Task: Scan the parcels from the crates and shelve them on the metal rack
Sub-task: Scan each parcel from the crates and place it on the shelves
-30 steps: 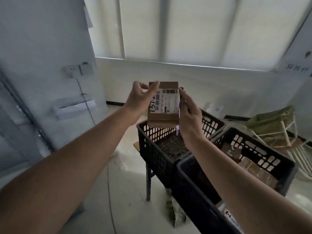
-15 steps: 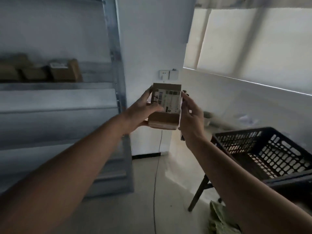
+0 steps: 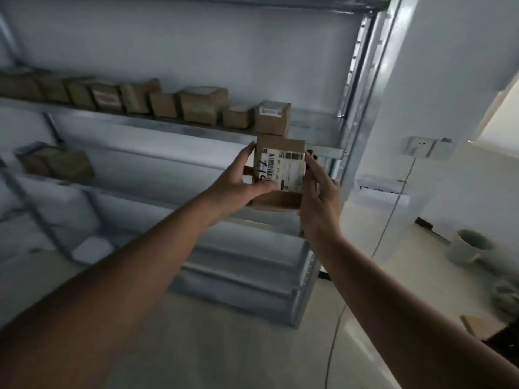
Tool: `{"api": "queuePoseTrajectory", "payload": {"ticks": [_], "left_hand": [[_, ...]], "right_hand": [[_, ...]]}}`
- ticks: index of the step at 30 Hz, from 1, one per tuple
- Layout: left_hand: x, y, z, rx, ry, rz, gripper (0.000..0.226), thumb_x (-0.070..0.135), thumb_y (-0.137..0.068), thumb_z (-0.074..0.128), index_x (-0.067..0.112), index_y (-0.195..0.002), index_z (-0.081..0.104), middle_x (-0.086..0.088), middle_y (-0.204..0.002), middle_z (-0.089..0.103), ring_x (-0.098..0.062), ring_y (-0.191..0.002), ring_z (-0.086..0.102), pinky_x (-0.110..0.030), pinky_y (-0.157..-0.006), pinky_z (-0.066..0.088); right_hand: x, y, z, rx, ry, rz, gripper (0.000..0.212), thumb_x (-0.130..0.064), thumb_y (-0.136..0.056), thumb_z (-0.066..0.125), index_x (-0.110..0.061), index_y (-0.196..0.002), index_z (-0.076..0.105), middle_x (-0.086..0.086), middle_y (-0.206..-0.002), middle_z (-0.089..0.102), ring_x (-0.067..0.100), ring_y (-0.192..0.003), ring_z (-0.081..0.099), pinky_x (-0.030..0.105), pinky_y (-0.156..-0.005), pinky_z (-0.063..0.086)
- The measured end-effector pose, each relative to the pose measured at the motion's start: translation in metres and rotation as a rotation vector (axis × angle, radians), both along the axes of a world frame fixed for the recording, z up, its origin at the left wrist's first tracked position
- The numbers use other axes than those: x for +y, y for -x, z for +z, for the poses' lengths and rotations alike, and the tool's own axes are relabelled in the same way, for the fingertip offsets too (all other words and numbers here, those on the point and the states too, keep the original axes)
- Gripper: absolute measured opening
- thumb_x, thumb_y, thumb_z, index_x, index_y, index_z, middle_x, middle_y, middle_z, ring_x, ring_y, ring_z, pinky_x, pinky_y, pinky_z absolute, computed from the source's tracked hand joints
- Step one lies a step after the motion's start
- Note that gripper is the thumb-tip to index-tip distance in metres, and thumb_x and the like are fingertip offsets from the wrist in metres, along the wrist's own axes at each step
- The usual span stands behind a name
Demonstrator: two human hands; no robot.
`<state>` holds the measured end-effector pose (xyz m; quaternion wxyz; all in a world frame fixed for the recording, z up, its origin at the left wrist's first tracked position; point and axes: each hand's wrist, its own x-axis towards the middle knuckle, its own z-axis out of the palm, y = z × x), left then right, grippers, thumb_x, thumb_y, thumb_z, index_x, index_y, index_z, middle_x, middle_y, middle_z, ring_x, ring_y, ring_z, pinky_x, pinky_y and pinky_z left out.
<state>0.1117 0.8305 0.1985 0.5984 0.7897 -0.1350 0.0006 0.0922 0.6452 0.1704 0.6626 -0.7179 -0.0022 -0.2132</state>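
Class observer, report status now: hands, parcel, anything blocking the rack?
Left hand and right hand both grip the parcel. Parcel held before the metal rack, unshelved. Gap right of shelved boxes.

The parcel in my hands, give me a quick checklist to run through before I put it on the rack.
1. Grip: left hand and right hand both hold the parcel, one on each side. Ok.
2. Label: white barcode label faces the camera, not covered apart from the left thumb at its lower edge. Ok.
3. Scanned already: no scanner in view. Cannot tell.
4. Free spot: the upper shelf is bare to the right of the last box in the row. Ok.
5. Path: nothing between parcel and that gap. Ok.
6. Fit in the gap: looks wide enough, but blurred. Cannot tell.
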Motion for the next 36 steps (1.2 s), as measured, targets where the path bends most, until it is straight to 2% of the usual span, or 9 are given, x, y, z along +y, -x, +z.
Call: {"api": "queuePoseTrajectory", "payload": {"ticks": [5, 10, 12, 17, 22, 26, 30, 33, 36], "left_hand": [[0.086, -0.029, -0.014, 0.019, -0.005, 0.163, 0.082, 0.031, -0.087, 0.087, 0.050, -0.149, 0.036, 0.010, -0.130, 0.064, -0.014, -0.120, 0.065, -0.041, -0.089, 0.065], [0.166, -0.068, -0.017, 0.028, -0.046, 0.318, 0.082, 0.030, -0.088, 0.086, 0.047, -0.151, 0.036, 0.013, -0.128, 0.064, -0.015, -0.121, 0.064, -0.040, -0.091, 0.065], [0.193, -0.082, -0.018, 0.042, -0.049, 0.376, 0.083, 0.030, -0.089, 0.086, 0.045, -0.154, 0.036, 0.016, -0.127, 0.064, -0.014, -0.122, 0.064, -0.039, -0.093, 0.064], [0.260, -0.105, -0.030, 0.084, -0.019, 0.500, 0.085, 0.036, -0.086, 0.088, 0.045, -0.156, 0.040, 0.008, -0.134, 0.067, -0.015, -0.122, 0.066, -0.044, -0.093, 0.064], [0.332, -0.121, -0.045, 0.129, 0.007, 0.563, 0.091, 0.038, -0.083, 0.090, 0.044, -0.158, 0.038, 0.007, -0.139, 0.064, -0.018, -0.122, 0.067, -0.048, -0.090, 0.065], [0.396, -0.134, -0.060, 0.156, 0.013, 0.558, 0.099, 0.026, -0.081, 0.092, 0.044, -0.159, 0.032, 0.007, -0.134, 0.065, -0.013, -0.117, 0.070, -0.038, -0.094, 0.064], [0.471, -0.152, -0.073, 0.153, -0.012, 0.530, 0.097, 0.012, -0.080, 0.090, 0.047, -0.147, 0.031, 0.003, -0.134, 0.061, -0.009, -0.104, 0.074, -0.029, -0.084, 0.064], [0.532, -0.163, -0.080, 0.158, -0.036, 0.481, 0.105, 0.003, -0.078, 0.091, 0.037, -0.156, 0.029, 0.000, -0.134, 0.060, -0.015, -0.113, 0.070, -0.030, -0.088, 0.064], [0.590, -0.174, -0.082, 0.160, -0.064, 0.421, 0.108, 0.003, -0.074, 0.093, 0.042, -0.152, 0.030, 0.004, -0.136, 0.058, -0.019, -0.122, 0.065, -0.030, -0.091, 0.063]], "right_hand": [[0.085, -0.052, -0.010, -0.010, -0.021, 0.132, 0.037, -0.036, -0.112, 0.050, -0.045, -0.146, 0.060, -0.004, -0.125, 0.049, 0.016, -0.119, 0.058, 0.037, -0.098, 0.059], [0.168, -0.123, -0.026, -0.046, -0.015, 0.265, 0.037, -0.035, -0.113, 0.047, -0.039, -0.147, 0.061, -0.001, -0.125, 0.051, 0.007, -0.116, 0.058, 0.017, -0.088, 0.056], [0.199, -0.148, -0.031, -0.042, -0.017, 0.311, 0.036, -0.034, -0.113, 0.047, -0.041, -0.146, 0.061, -0.005, -0.123, 0.052, -0.001, -0.114, 0.056, 0.006, -0.085, 0.050], [0.274, -0.195, -0.041, -0.025, 0.006, 0.432, 0.033, -0.030, -0.113, 0.048, -0.049, -0.138, 0.058, -0.002, -0.123, 0.052, -0.027, -0.103, 0.050, -0.004, -0.082, 0.042], [0.349, -0.230, -0.057, -0.015, 0.117, 0.499, 0.036, -0.040, -0.112, 0.048, -0.045, -0.146, 0.059, -0.021, -0.117, 0.046, -0.021, -0.104, 0.053, 0.000, -0.086, 0.042], [0.417, -0.250, -0.070, -0.001, 0.132, 0.510, 0.033, -0.043, -0.112, 0.049, -0.052, -0.142, 0.056, -0.014, -0.114, 0.049, 0.001, -0.108, 0.058, 0.026, -0.096, 0.053], [0.493, -0.264, -0.080, 0.011, 0.124, 0.507, 0.031, -0.042, -0.111, 0.050, -0.054, -0.139, 0.055, -0.016, -0.112, 0.048, 0.017, -0.114, 0.061, 0.041, -0.098, 0.058], [0.551, -0.273, -0.088, 0.017, 0.120, 0.482, 0.036, -0.040, -0.111, 0.050, -0.044, -0.146, 0.058, -0.012, -0.114, 0.049, 0.007, -0.112, 0.058, 0.025, -0.094, 0.056], [0.607, -0.282, -0.094, 0.062, 0.108, 0.468, 0.038, -0.037, -0.112, 0.049, -0.039, -0.149, 0.057, -0.003, -0.119, 0.050, -0.001, -0.104, 0.058, 0.010, -0.078, 0.056]]}}
